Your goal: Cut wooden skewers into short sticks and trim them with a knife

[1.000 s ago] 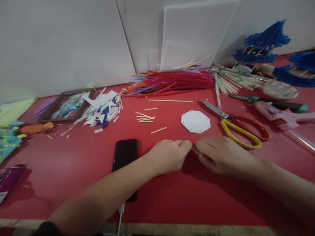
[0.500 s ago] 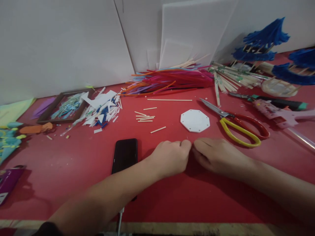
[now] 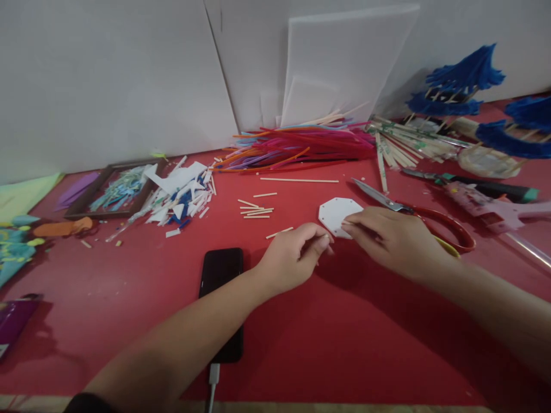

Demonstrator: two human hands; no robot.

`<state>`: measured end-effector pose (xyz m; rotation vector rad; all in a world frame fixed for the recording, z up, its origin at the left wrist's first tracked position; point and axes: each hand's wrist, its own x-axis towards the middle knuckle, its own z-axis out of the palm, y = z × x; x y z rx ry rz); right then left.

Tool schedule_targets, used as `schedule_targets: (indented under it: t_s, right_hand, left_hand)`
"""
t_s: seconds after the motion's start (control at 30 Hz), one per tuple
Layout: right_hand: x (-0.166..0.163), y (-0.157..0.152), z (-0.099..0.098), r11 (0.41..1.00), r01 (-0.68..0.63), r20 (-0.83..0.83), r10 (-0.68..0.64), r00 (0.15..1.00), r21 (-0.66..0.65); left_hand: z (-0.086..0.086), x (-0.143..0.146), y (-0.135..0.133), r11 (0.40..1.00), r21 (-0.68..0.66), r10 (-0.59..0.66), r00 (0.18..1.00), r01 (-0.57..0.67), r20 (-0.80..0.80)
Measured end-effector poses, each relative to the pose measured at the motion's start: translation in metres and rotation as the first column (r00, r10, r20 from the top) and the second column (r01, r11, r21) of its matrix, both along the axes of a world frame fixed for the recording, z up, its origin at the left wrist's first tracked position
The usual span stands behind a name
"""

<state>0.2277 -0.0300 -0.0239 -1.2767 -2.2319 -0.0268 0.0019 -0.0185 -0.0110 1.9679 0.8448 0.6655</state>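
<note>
My left hand (image 3: 295, 255) is raised over the red table with thumb and index finger pinched; what lies in the pinch is too small to make out. My right hand (image 3: 385, 235) covers the near right edge of a white octagonal plate (image 3: 336, 210) with small holes along its rim. Its fingertips are drawn together there, and whether they grip the plate or something tiny is hidden. Several short wooden sticks (image 3: 257, 213) lie beyond my left hand. Partly behind my right hand rest large scissors (image 3: 381, 198) with red and yellow handles.
A black phone (image 3: 221, 269) on a cable lies beneath my left forearm. Farther back are white scraps (image 3: 187, 186), coloured pipe cleaners (image 3: 297, 146) and a bundle of wooden sticks (image 3: 398, 143). At right are a pink glue gun (image 3: 486, 203) and blue-roofed models (image 3: 465, 74).
My hands, close together with fingers closed before, have moved apart. The right one has come up over the plate's edge and part of the scissors; the left has shifted slightly up and left.
</note>
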Motion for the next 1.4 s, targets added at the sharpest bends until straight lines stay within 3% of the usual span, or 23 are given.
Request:
schedule_targets:
  t_s: [0.13,0.37,0.47,0.63,0.8,0.97,1.13,1.17,1.23,1.3,1.37,1.4]
  right_hand:
    - [-0.022,0.047,0.011,0.975,0.067,0.215,-0.020,0.976,-0.212]
    - [-0.117,0.109,0.027,0.959,-0.055,0.273,0.134,0.953,-0.279]
    - [-0.133,0.121,0.030,0.953,-0.084,0.270,0.165,0.949,-0.290]
    - [-0.099,0.139,0.036,0.950,0.056,0.288,0.037,0.957,-0.307]
    - [-0.048,0.147,0.033,0.912,0.194,0.343,-0.063,0.937,-0.362]
    - [-0.040,0.145,0.019,0.903,0.201,0.321,-0.075,0.944,-0.380]
    - [-0.044,0.138,0.024,0.909,0.229,0.204,-0.165,0.965,-0.347]
    - [-0.043,0.133,0.028,0.912,0.235,0.168,-0.187,0.968,-0.337]
    - [-0.041,0.119,0.038,0.922,0.235,0.091,-0.218,0.972,-0.308]
    - [-0.038,0.101,0.047,0.945,0.182,-0.060,-0.206,0.977,-0.271]
    - [-0.035,0.080,0.054,0.972,0.007,-0.390,-0.100,0.916,-0.234]
    - [-0.033,0.069,0.056,0.973,-0.045,-0.469,-0.068,0.881,-0.225]
  left_hand:
    - [-0.005,0.000,-0.001,0.992,-0.078,-0.094,0.992,0.100,0.081]
    - [-0.005,-0.004,-0.003,0.987,-0.033,-0.155,0.988,0.156,0.023]
    - [-0.005,-0.005,-0.001,0.988,0.071,-0.138,0.990,0.139,-0.014]
    - [-0.003,-0.006,0.003,0.980,0.169,-0.096,0.994,0.103,-0.046]
    - [-0.002,-0.004,0.005,0.977,0.210,0.060,0.994,-0.041,-0.087]
    - [-0.002,-0.003,0.005,0.968,0.230,0.139,0.980,-0.103,-0.144]
    - [0.031,-0.014,0.012,0.976,0.150,0.194,0.946,-0.158,-0.260]
    - [0.040,-0.019,0.016,0.977,0.168,0.177,0.936,-0.130,-0.305]
    - [0.055,-0.028,0.026,0.947,0.283,0.258,0.887,-0.153,-0.384]
    - [0.061,-0.037,0.037,0.903,0.382,0.373,0.802,-0.197,-0.466]
    - [0.056,-0.042,0.046,0.912,0.367,0.364,0.773,-0.183,-0.520]
    - [0.052,-0.043,0.049,0.928,0.330,0.337,0.767,-0.173,-0.546]
